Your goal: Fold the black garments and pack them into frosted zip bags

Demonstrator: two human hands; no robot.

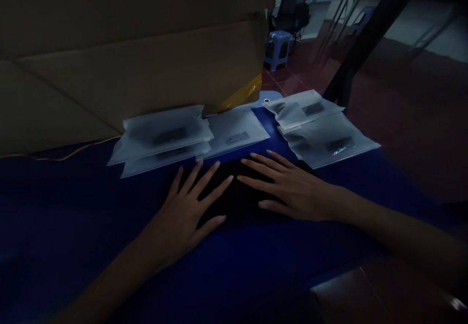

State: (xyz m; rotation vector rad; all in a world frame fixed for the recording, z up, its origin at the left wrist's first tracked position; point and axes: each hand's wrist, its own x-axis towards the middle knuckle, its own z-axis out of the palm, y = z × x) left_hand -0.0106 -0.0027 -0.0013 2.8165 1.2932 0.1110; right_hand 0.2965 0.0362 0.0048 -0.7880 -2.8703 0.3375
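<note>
Before you on the blue worktop (256, 260) lies one flat black item (236, 202). It lies flat, set in from the worktop's near edge and right edge, its longer visible extent running left to right from your viewpoint. Its surface is uniformly dark; material and folds are indistinct.

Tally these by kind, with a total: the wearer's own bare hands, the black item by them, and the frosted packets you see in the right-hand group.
Hands: 2 (left hand, right hand)
Black item: 1
Packets: 2 visible (upper packet, lower packet)
Total: 5
</note>
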